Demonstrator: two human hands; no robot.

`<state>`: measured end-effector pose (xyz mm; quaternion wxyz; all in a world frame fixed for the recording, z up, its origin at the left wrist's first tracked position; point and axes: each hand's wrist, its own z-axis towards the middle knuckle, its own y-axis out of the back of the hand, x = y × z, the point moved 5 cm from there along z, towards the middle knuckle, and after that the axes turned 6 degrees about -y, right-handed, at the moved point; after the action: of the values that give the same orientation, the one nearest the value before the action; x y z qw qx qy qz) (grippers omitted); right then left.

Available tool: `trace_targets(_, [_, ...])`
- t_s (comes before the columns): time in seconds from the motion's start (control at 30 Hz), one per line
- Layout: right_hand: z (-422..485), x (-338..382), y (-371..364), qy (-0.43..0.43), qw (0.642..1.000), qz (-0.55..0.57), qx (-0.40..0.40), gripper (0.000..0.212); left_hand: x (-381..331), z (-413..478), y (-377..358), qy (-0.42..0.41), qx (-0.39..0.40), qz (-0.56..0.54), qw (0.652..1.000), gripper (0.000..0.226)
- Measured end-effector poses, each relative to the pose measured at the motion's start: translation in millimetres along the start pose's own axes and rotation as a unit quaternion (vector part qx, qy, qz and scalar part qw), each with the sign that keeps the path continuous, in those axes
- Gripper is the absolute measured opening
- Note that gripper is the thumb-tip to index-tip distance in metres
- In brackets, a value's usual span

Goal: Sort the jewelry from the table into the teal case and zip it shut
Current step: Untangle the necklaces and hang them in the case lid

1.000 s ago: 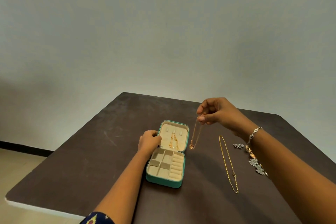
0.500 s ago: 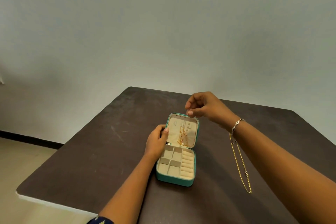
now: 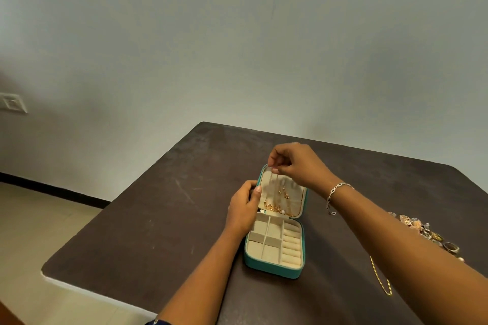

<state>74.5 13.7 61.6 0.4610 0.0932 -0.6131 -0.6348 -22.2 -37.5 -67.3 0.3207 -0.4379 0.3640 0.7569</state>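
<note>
Right-hand fingertips [image 3: 274,170]: thumb and index are closed in a pinch on the upper end of a thin gold chain [image 3: 274,186]. The remaining fingers are curled above them. The pinch point sits at the top edge of the case lid [image 3: 293,194]. The chain hangs from it down the cream lining. Whether the chain is engaged on a lid hook cannot be determined at this resolution.

Right hand [image 3: 295,163]: knuckles up, wrist bent downward, forearm entering from the lower right and crossing above the table. A silver bracelet [image 3: 336,190] is worn on this wrist.

Left-hand fingers [image 3: 257,189]: curled round the left edge of the lid, thumb on the inner face, holding the lid upright. Left hand [image 3: 243,210]: beside the hinge line, forearm entering from the bottom centre.

Teal case [image 3: 272,269]: open on the dark table [image 3: 158,219], base flat, with divided cream compartments and ring rolls on its right side. Gold pieces [image 3: 277,208] are gathered at the foot of the lid.

On the table, well apart to the right of the case: a long gold chain [image 3: 380,280], partly hidden by the right forearm, and a pile of mixed jewelry [image 3: 414,225] with a ring [image 3: 450,247] beside it.
</note>
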Motion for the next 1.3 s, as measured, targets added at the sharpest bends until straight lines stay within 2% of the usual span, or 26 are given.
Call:
trace_targets(0.2, [3.6, -2.6, -15.8, 0.091, 0.983, -0.150, -0.053, 0.013, 2.0, 0.2, -0.2, -0.014, -0.007, -0.014, 1.000, 0.016])
trace_targets(0.3, [4.5, -3.5, -23.2, 0.148, 0.961, -0.216, -0.092, 0.011, 2.4, 1.0, -0.9, -0.018, -0.009, -0.019, 1.000, 0.015])
trace_targets(0.43, [1.5, -4.3, -28.7, 0.199, 0.933, -0.267, -0.138, 0.031, 2.9, 1.0, -1.6, -0.019, -0.008, -0.016, 1.000, 0.015])
trace_targets(0.6, [-4.0, -9.0, -38.6, 0.265, 0.894, -0.327, -0.153, 0.029, 0.7, 1.0, -0.5, -0.021, -0.006, -0.017, 1.000, 0.016])
trace_targets(0.8, [-7.7, -13.7, -39.9, 0.285, 0.879, -0.342, -0.171, 0.028, 0.2, 0.9, -1.1, -0.018, -0.003, -0.013, 1.000, 0.017])
trace_targets(0.93, [-8.1, -16.7, -37.6, 0.271, 0.885, -0.329, -0.188, 0.033, 0.5, 0.5, -1.1, -0.017, -0.001, -0.014, 1.000, 0.016])
trace_targets(1.03, [-5.8, -18.1, -30.6, 0.223, 0.915, -0.272, -0.199, 0.033, 0.8, 0.5, -1.0, -0.014, -0.001, -0.018, 1.000, 0.016])
trace_targets(1.2, [4.8, -31.8, -29.3, 0.137, 0.965, -0.141, -0.176, 0.019, -0.2, -0.4, -0.4, -0.015, -0.005, -0.017, 1.000, 0.015])
trace_targets(1.3, [6.5, -36.6, -27.4, 0.118, 0.973, -0.087, -0.176, 0.013, -1.0, -0.2, -0.2, -0.013, -0.002, -0.025, 1.000, 0.015])
